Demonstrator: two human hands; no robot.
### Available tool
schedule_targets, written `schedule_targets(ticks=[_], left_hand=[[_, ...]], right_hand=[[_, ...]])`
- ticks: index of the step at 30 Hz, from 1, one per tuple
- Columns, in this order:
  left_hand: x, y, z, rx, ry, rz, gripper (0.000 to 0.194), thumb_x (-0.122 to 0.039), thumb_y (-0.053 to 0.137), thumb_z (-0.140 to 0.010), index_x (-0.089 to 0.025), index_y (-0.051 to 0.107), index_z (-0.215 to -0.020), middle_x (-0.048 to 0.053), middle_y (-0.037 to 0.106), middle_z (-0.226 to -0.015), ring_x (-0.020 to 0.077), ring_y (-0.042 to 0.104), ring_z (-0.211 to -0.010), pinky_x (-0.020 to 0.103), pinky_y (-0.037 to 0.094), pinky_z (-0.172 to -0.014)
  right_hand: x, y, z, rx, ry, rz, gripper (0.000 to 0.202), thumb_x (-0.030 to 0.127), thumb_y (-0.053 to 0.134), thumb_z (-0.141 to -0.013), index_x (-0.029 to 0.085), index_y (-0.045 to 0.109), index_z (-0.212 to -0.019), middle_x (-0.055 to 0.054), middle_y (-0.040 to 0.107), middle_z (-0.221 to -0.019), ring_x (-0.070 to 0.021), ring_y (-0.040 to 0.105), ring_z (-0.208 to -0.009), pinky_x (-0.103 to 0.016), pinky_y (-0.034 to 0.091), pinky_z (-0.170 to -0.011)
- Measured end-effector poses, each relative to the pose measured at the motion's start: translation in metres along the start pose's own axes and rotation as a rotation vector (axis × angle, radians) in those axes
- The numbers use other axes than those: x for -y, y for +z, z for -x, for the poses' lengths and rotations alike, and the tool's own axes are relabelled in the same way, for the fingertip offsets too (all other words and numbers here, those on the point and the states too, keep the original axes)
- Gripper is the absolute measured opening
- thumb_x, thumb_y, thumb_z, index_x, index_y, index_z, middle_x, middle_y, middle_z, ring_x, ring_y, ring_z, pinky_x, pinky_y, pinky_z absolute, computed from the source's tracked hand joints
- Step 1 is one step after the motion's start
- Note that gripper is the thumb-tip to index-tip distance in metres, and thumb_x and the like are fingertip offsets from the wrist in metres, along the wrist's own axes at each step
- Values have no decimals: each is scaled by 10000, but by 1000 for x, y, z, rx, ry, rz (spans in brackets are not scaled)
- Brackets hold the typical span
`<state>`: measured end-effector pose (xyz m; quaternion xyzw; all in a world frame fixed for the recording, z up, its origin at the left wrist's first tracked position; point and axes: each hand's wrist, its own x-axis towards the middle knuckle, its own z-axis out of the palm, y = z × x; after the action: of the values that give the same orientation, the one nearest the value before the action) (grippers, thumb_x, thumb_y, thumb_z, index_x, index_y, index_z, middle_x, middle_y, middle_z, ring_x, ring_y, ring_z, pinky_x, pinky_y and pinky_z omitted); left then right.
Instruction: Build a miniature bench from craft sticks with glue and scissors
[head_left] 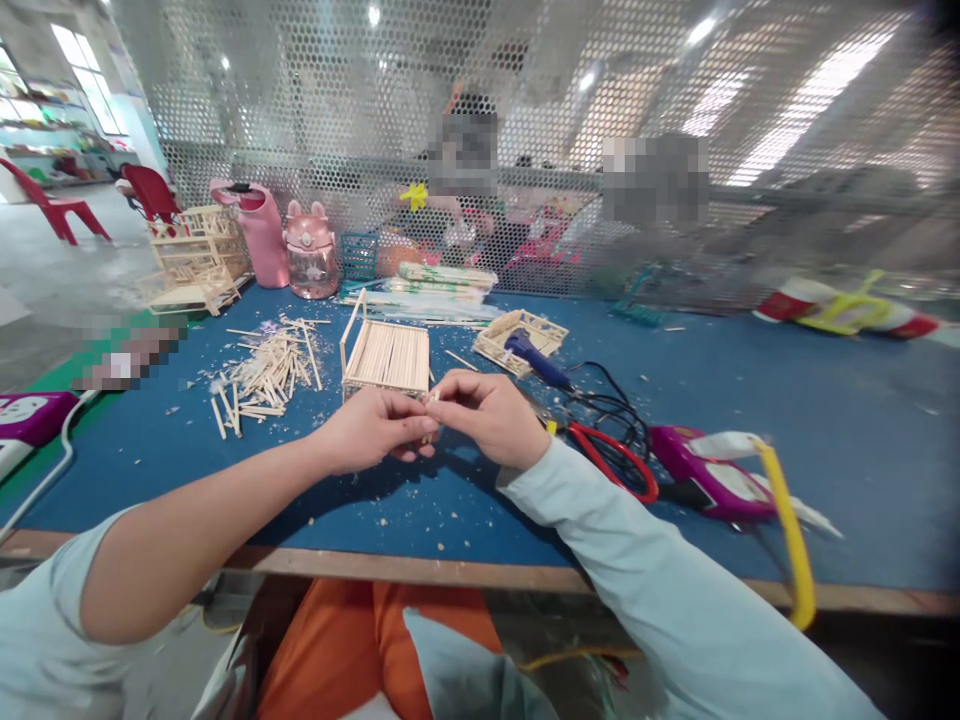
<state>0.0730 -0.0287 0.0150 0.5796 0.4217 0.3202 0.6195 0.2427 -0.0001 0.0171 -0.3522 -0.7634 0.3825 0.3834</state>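
Observation:
My left hand and my right hand meet above the front of the blue table, fingertips pinched together. Between them is a small pale wooden piece, mostly hidden by the fingers. Just behind my hands stands a small model of wooden sticks, with a slatted flat top and a thin upright frame at its left end. A heap of loose short sticks lies to the left of it. To its right, a blue glue gun rests on a small stick frame.
Red-handled pliers, black cable and a purple power strip lie right of my right arm. Bundled sticks, a pink bottle and a clear pink cup stand before the perforated metal screen. People sit beyond it.

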Motion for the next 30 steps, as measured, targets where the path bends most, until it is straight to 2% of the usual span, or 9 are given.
schedule_targets(ticks=[3,6,9,12,18,22,27,28,30], left_hand=[[-1,-1,0,1,-64,82,100,-204,606,-807,-124,666,-811,0,640,-654,71,607,-615,183,440,-558],[-4,-1,1,18,-81,108,106,-204,627,-797,-115,659,-748,-3,633,-643,65,610,-603,175,431,-548],[-6,-2,2,4,-84,132,109,-208,621,-805,-120,651,-748,-6,641,-660,57,610,-587,167,420,-531],[-6,-1,2,-15,-95,149,99,-221,638,-793,-126,647,-768,-1,654,-686,62,618,-594,171,420,-529],[-4,-2,1,13,-92,138,133,-247,657,-777,-116,640,-756,5,659,-692,66,621,-583,170,415,-512],[-5,-2,1,14,-72,135,111,-226,635,-793,-117,634,-770,-5,646,-674,60,616,-573,164,421,-512],[-4,-3,1,7,-36,103,123,-249,629,-795,-126,639,-803,-3,637,-696,65,607,-607,167,423,-515],[-3,-3,0,-2,-36,100,124,-251,629,-795,-129,641,-814,-1,637,-703,66,604,-612,168,420,-515],[-2,-3,0,-22,-45,95,130,-255,627,-796,-134,646,-840,8,643,-727,69,603,-626,171,414,-515]], right_hand=[[-1,3,-1,-1,125,-148,253,383,695,-641,159,577,-629,26,566,-589,-88,492,-543,-243,401,-548],[-1,4,-1,-3,154,-204,270,384,715,-616,158,568,-605,31,566,-581,-80,490,-544,-236,400,-556],[-1,4,-2,-5,118,-240,222,367,688,-653,162,606,-682,32,585,-608,-82,510,-558,-239,422,-578],[-2,3,-3,-61,25,-222,183,330,643,-702,169,641,-791,23,621,-663,-87,541,-588,-244,446,-606],[-5,1,-3,-13,-10,-116,154,313,636,-716,164,657,-750,6,637,-621,-115,578,-599,-264,466,-608],[-5,0,-3,-31,-40,-113,176,325,591,-752,168,648,-806,11,620,-628,-100,551,-570,-249,444,-568],[-5,0,-1,-175,-66,2,221,309,489,-829,161,605,-944,69,428,-483,-70,373,-412,-221,322,-428],[-5,0,-1,-231,-89,44,244,280,518,-810,168,578,-1018,64,454,-526,-67,364,-411,-217,311,-415],[-4,-2,-1,-354,-162,108,466,222,585,-748,211,468,-1199,6,568,-770,-64,415,-457,-209,306,-394]])
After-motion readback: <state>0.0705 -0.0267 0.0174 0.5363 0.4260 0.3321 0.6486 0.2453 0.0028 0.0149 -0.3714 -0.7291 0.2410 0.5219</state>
